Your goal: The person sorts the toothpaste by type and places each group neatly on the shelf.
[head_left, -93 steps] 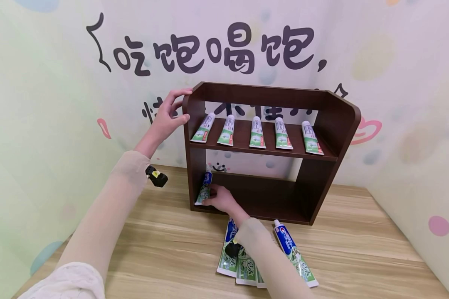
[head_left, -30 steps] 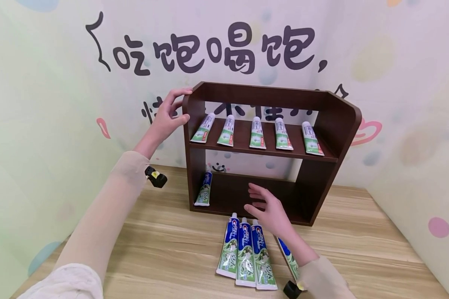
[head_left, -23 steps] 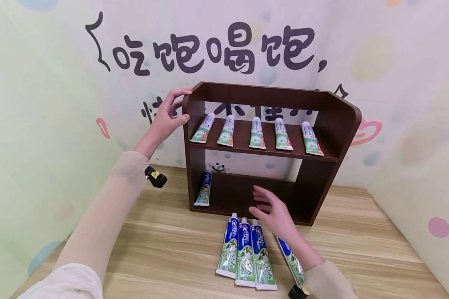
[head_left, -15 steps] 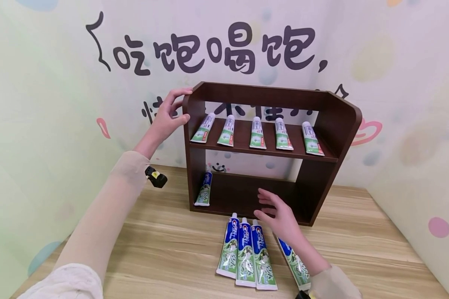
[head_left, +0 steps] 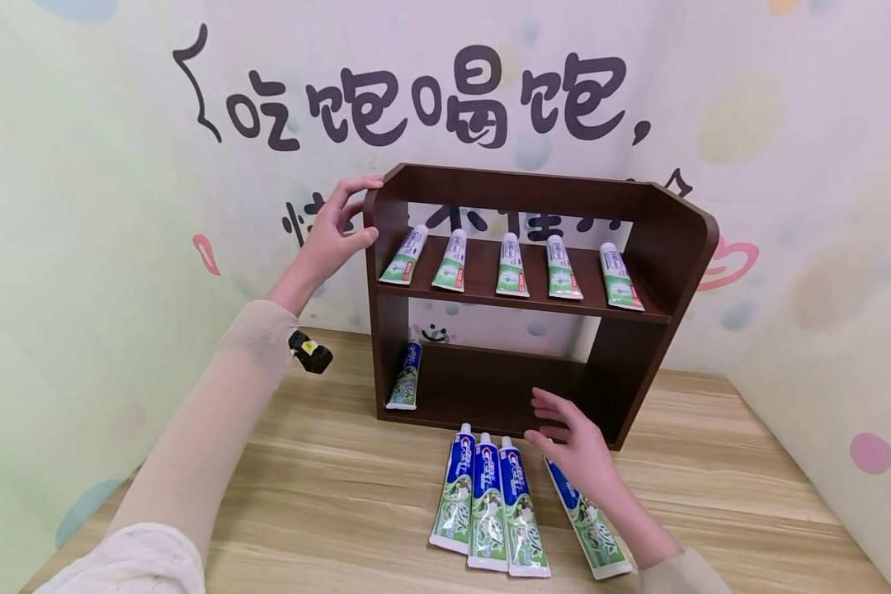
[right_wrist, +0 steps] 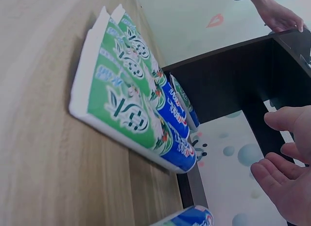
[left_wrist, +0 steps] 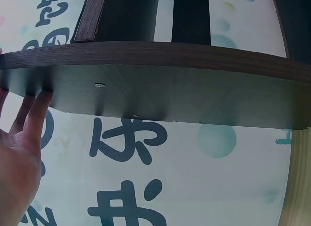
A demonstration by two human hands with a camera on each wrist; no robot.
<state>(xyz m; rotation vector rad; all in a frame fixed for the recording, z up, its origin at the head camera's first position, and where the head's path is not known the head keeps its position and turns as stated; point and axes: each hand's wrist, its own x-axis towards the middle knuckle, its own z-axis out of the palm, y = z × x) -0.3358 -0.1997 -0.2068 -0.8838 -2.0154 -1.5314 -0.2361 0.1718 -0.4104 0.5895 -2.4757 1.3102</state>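
Observation:
My left hand [head_left: 336, 229] rests against the left side of a dark brown two-tier shelf [head_left: 527, 304], fingers spread near its top corner. In the left wrist view the fingertips [left_wrist: 44, 97] touch the outer face of the side panel. Bare and relaxed, my right hand [head_left: 575, 445] hovers before the lower tier, above a blue-green toothpaste tube [head_left: 590, 528] whose cap end it hides. To its left, three matching tubes [head_left: 487, 503] lie side by side on the table. Another tube [head_left: 406, 377] lies at the lower tier's left end.
Several white-and-green toothpaste tubes [head_left: 512, 264] lie spaced along the upper tier. Wood-grain table [head_left: 327, 487] surface extends around the shelf. Behind stands a printed backdrop [head_left: 445, 91] with dark lettering. A small black device [head_left: 310, 351] is on the left wrist.
Since the oldest frame, my right hand has let go of the tube at the lower tier's left end and moved right and down toward the separate tube. My left hand has stayed put.

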